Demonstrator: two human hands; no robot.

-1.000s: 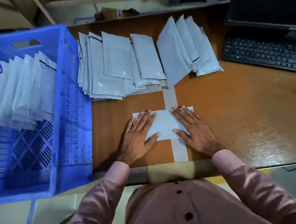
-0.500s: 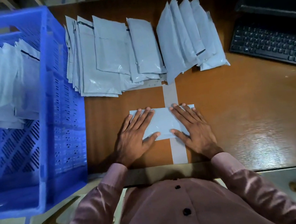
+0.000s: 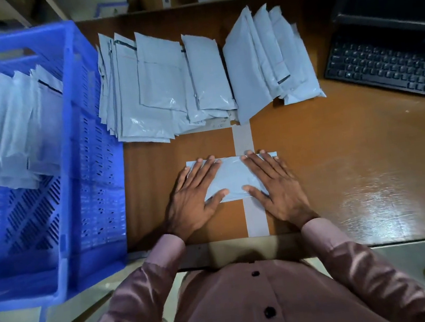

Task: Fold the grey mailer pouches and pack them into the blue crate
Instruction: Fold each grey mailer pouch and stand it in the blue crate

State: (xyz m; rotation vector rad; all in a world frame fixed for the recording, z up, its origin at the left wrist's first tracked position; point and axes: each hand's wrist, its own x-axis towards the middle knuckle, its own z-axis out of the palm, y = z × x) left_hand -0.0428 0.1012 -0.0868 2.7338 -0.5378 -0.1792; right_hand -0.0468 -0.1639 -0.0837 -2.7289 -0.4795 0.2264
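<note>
Pouch (image 3: 231, 178) under both palms, lying across the grey tape strip (image 3: 244, 140) on the tabletop (image 3: 341, 165) — nothing about it has shifted over the last second; only my head has bobbed, so the fold is simply being pressed flat. I judge this one nearly ready to go into the blue crate (image 3: 84, 177), which stands just left of the tape strip with folded pouches (image 3: 12, 127) already leaning inside.

My left hand (image 3: 192, 201) lies flat, fingers straight and spread toward the far edge of the pouch, thumb angled in along its near edge. My right hand (image 3: 280, 189) mirrors it. Neither grip closes on anything — both are fully open, pressing down. Beyond the tape strip's far end the unfolded pouches (image 3: 163, 86) wait in fanned stacks.
</note>
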